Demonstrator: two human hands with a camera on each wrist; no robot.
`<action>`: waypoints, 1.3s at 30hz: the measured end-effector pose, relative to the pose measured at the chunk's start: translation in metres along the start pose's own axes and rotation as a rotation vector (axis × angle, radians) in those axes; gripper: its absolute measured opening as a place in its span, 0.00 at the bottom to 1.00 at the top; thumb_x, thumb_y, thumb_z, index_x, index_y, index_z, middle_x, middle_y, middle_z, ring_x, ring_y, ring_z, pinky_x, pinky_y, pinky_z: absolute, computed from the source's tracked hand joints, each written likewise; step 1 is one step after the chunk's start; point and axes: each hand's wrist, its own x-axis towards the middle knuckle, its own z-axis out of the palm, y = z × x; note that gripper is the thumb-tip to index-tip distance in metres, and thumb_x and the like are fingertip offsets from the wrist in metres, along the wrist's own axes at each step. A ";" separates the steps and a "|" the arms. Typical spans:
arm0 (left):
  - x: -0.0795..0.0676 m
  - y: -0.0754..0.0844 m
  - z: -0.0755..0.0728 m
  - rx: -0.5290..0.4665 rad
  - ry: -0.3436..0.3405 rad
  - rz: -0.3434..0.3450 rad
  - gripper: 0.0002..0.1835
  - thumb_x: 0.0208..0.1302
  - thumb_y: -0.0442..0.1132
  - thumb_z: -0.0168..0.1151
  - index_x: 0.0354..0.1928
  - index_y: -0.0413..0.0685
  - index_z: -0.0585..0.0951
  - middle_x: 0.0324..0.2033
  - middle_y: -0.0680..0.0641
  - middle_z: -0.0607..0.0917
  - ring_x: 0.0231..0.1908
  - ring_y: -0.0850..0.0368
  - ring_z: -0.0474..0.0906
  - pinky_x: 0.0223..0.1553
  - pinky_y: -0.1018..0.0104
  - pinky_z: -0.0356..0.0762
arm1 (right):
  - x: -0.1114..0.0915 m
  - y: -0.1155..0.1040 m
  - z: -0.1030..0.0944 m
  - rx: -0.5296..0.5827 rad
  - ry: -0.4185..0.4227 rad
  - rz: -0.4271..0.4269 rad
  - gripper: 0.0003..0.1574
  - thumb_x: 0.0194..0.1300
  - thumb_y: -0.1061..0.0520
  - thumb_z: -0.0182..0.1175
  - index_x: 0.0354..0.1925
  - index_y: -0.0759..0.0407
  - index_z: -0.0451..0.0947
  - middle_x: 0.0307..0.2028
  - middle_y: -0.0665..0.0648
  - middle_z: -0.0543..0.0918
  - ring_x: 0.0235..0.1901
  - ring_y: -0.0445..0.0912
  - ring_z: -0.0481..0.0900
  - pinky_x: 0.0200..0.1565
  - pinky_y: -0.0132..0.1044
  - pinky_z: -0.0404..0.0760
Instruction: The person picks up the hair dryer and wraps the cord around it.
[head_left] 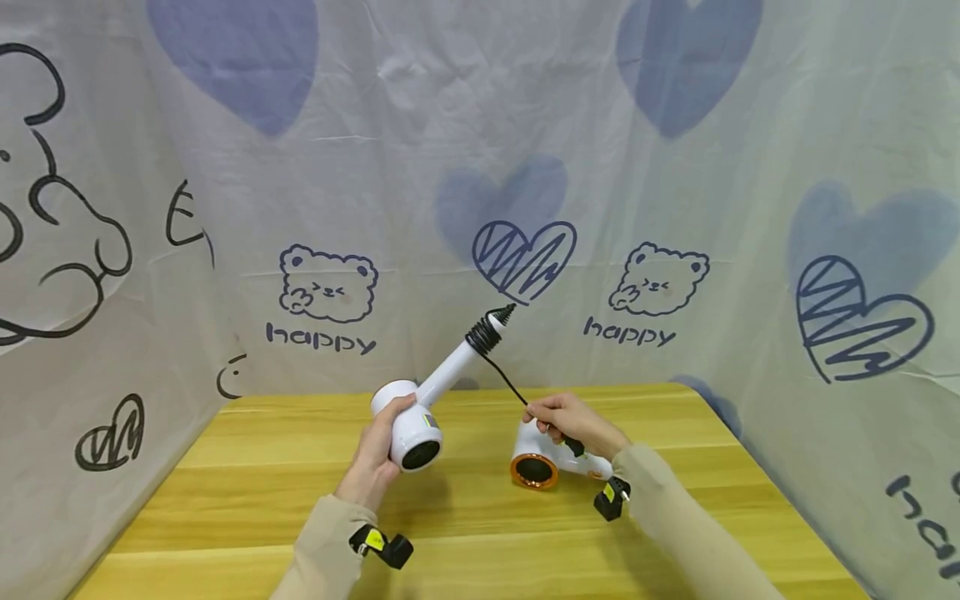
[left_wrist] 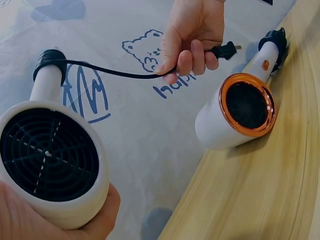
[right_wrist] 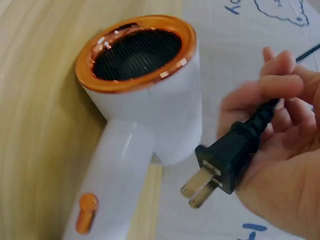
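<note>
My left hand (head_left: 372, 452) grips a white hair dryer (head_left: 411, 429) by its barrel, held up over the table with the handle slanting up to the right. Black cord (head_left: 483, 336) is wound in several turns around the end of that handle. From the coil a stretch of cord (left_wrist: 120, 74) runs fairly straight to my right hand (head_left: 573, 421), whose thumb and fingers pinch it. The black two-pin plug (right_wrist: 227, 157) pokes out from under the curled fingers, prongs bare. Behind the right hand lies a second white hair dryer (left_wrist: 212, 122) with an orange rim.
The second dryer rests on the yellow wood-grain table (head_left: 247, 483), its own handle end wrapped in black cord (left_wrist: 276, 42). Pale cloth (head_left: 420, 167) printed with hearts and bears hangs behind and along both sides. Each wrist wears a small black camera (head_left: 384, 546).
</note>
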 end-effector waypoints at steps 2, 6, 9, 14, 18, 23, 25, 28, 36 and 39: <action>0.001 0.000 -0.001 0.003 -0.026 -0.013 0.28 0.63 0.45 0.63 0.58 0.38 0.66 0.31 0.51 0.83 0.32 0.58 0.82 0.38 0.67 0.82 | 0.001 0.002 -0.004 -0.031 0.009 0.022 0.20 0.76 0.57 0.49 0.48 0.73 0.78 0.24 0.52 0.74 0.20 0.41 0.65 0.25 0.29 0.68; 0.002 0.000 -0.004 0.043 -0.075 -0.036 0.28 0.64 0.46 0.60 0.60 0.38 0.65 0.31 0.51 0.83 0.32 0.58 0.82 0.38 0.67 0.82 | 0.004 0.004 -0.012 -0.107 0.049 0.074 0.19 0.74 0.56 0.51 0.47 0.70 0.81 0.25 0.54 0.77 0.22 0.41 0.67 0.23 0.28 0.69; 0.002 0.000 -0.006 0.084 -0.102 -0.046 0.29 0.63 0.46 0.60 0.60 0.38 0.66 0.31 0.50 0.83 0.31 0.58 0.81 0.37 0.67 0.82 | 0.007 0.003 -0.018 -0.183 0.132 0.110 0.17 0.72 0.55 0.54 0.44 0.66 0.83 0.25 0.54 0.78 0.19 0.40 0.64 0.20 0.28 0.64; 0.004 -0.001 -0.012 0.177 -0.165 -0.061 0.30 0.62 0.45 0.61 0.60 0.35 0.66 0.32 0.50 0.83 0.31 0.57 0.82 0.36 0.66 0.82 | 0.013 0.000 -0.029 -0.284 0.279 0.114 0.14 0.69 0.54 0.58 0.40 0.62 0.86 0.24 0.55 0.79 0.15 0.40 0.59 0.18 0.29 0.59; 0.007 -0.004 -0.017 0.268 -0.204 -0.069 0.30 0.61 0.45 0.61 0.60 0.33 0.67 0.33 0.48 0.83 0.32 0.56 0.82 0.37 0.64 0.83 | 0.017 -0.002 -0.030 -0.344 0.329 0.089 0.13 0.68 0.53 0.60 0.35 0.60 0.87 0.30 0.60 0.82 0.19 0.41 0.62 0.22 0.30 0.62; 0.007 -0.007 -0.023 0.355 -0.273 -0.043 0.32 0.60 0.44 0.63 0.63 0.38 0.65 0.38 0.46 0.83 0.35 0.54 0.82 0.39 0.61 0.83 | 0.020 -0.007 -0.029 -0.432 0.393 0.040 0.08 0.64 0.62 0.60 0.33 0.60 0.86 0.31 0.59 0.85 0.23 0.44 0.69 0.25 0.31 0.66; 0.007 -0.007 -0.026 0.390 -0.290 -0.029 0.33 0.59 0.43 0.63 0.65 0.40 0.64 0.39 0.45 0.83 0.36 0.54 0.82 0.39 0.60 0.83 | 0.020 -0.010 -0.030 -0.461 0.409 0.020 0.09 0.65 0.61 0.60 0.37 0.61 0.87 0.33 0.58 0.86 0.26 0.45 0.72 0.27 0.31 0.69; 0.008 -0.007 -0.028 0.444 -0.284 0.003 0.35 0.58 0.41 0.66 0.65 0.42 0.64 0.42 0.42 0.82 0.36 0.51 0.82 0.38 0.57 0.84 | 0.019 -0.016 -0.032 -0.499 0.428 0.011 0.17 0.69 0.50 0.59 0.44 0.59 0.86 0.41 0.59 0.88 0.30 0.46 0.76 0.31 0.33 0.74; 0.008 -0.006 -0.025 0.652 -0.178 0.195 0.41 0.49 0.41 0.76 0.63 0.41 0.65 0.48 0.36 0.78 0.35 0.48 0.82 0.34 0.54 0.85 | 0.015 -0.031 -0.030 -0.482 0.519 -0.020 0.17 0.68 0.47 0.60 0.48 0.54 0.86 0.44 0.56 0.88 0.32 0.45 0.78 0.35 0.37 0.77; 0.005 -0.006 -0.021 0.730 -0.150 0.263 0.44 0.44 0.45 0.79 0.62 0.42 0.66 0.47 0.37 0.79 0.37 0.48 0.81 0.33 0.56 0.85 | 0.011 -0.040 -0.024 -0.461 0.542 -0.045 0.16 0.68 0.47 0.61 0.47 0.53 0.86 0.43 0.55 0.88 0.31 0.46 0.78 0.36 0.38 0.78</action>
